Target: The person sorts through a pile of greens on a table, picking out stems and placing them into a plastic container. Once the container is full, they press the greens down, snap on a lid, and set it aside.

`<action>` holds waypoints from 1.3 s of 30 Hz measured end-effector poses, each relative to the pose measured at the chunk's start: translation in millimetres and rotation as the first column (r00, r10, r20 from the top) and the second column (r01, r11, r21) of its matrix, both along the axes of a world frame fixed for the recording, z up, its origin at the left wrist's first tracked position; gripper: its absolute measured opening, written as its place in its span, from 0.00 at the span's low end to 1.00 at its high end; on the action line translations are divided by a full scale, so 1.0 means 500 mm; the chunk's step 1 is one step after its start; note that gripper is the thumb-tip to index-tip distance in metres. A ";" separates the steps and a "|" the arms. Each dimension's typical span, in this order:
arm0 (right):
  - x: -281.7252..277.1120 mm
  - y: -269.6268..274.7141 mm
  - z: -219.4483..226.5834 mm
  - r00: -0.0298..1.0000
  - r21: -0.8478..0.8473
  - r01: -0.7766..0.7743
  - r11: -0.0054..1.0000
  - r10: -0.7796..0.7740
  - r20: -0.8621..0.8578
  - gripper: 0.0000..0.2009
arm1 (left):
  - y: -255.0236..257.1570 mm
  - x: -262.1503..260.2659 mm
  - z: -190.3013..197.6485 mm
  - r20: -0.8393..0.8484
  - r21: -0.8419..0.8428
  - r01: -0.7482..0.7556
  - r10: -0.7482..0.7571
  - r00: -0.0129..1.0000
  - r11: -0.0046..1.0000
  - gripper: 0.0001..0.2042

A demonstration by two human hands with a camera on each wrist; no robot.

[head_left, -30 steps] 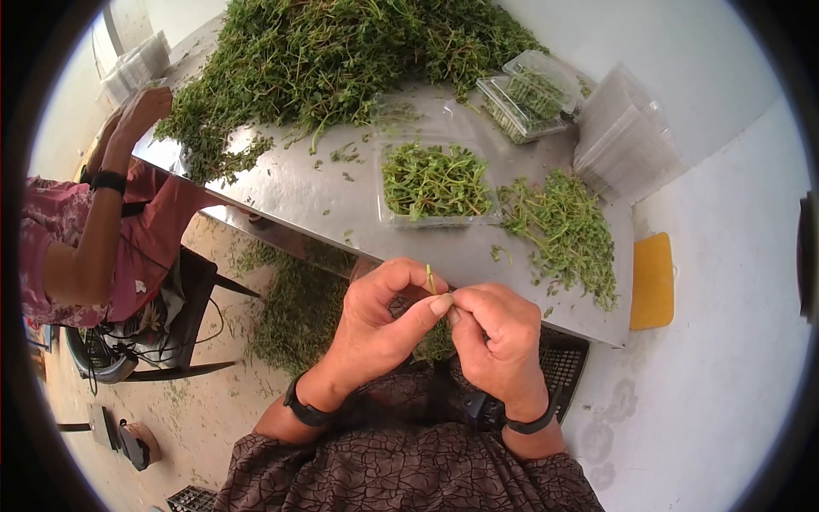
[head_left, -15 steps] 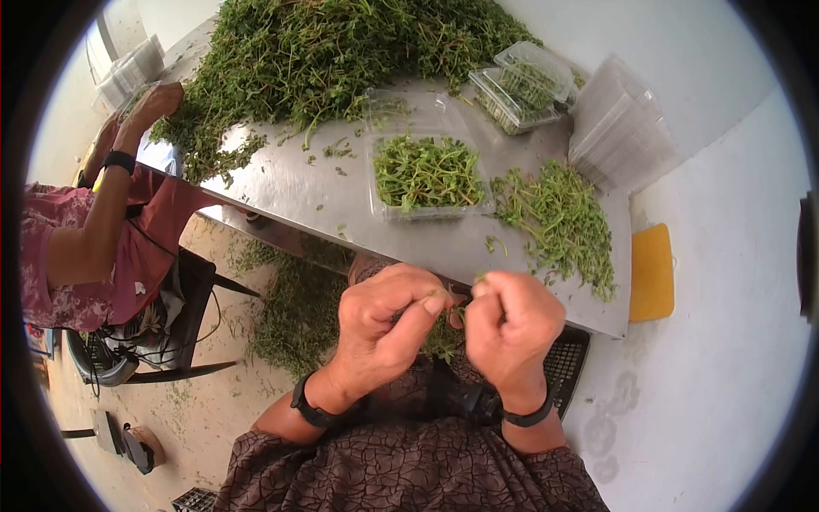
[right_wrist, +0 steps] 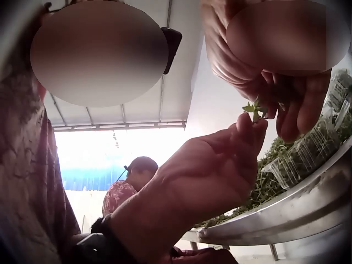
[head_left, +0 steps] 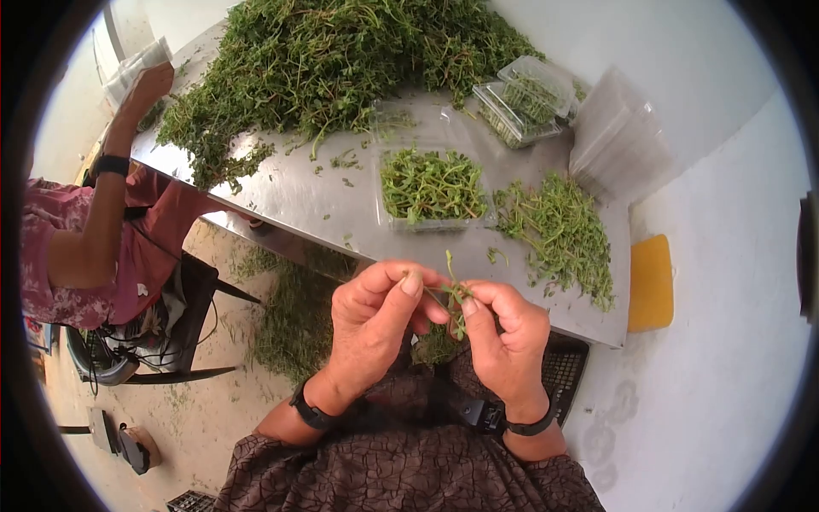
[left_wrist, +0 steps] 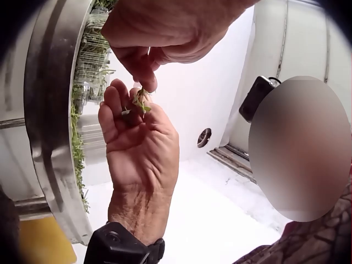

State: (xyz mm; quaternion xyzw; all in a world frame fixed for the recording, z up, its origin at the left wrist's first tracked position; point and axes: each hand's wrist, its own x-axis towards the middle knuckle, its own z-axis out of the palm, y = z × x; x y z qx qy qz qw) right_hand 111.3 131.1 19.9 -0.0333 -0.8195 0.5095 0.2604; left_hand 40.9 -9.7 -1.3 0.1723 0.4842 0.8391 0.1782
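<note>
Both hands are raised in front of the lap, just off the table's near edge, with a small green leafy sprig (head_left: pixel 455 296) between them. My left hand (head_left: pixel 368 322) pinches the stem side between thumb and forefinger. My right hand (head_left: pixel 510 334) pinches the same sprig at its leafy part. In the left wrist view, the sprig (left_wrist: pixel 142 101) shows between the fingertips of both hands. Beyond the hands, an open clear plastic tub (head_left: pixel 394 224) holds cut green sprigs, its lid folded back. A loose heap of sprigs (head_left: pixel 563 230) lies to its right.
A big mound of greens (head_left: pixel 341 68) covers the back of the metal table (head_left: pixel 316 200). Filled clear boxes (head_left: pixel 522 107) and a stack of clear containers (head_left: pixel 618 136) stand at the right. Another person (head_left: pixel 85 239) sits at the left. A black crate (head_left: pixel 567 363) is below the table.
The hands met at a short stem, then drew slightly apart; now a longer leafy sprig shows between their fingertips. The other person's hand at the left has risen.
</note>
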 end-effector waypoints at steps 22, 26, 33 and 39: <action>-0.156 0.064 0.097 0.982 0.338 -0.066 0.939 0.120 -0.143 0.07 | -0.034 -0.107 0.035 -0.413 0.008 -0.423 0.388 0.824 0.906 0.10; -0.201 0.086 0.090 0.978 0.597 -0.042 0.801 0.156 -0.141 0.10 | -0.032 -0.128 0.026 -0.490 -0.049 -0.494 0.410 0.769 0.868 0.09; -0.198 0.127 0.099 0.987 0.720 0.038 0.693 0.084 -0.133 0.16 | -0.018 -0.154 0.008 -0.764 -0.111 -0.616 0.330 0.555 0.780 0.12; -0.136 0.146 0.098 0.997 0.663 -0.041 0.748 0.070 -0.018 0.16 | -0.005 -0.154 0.006 -0.955 -0.146 -0.643 0.062 0.289 0.752 0.20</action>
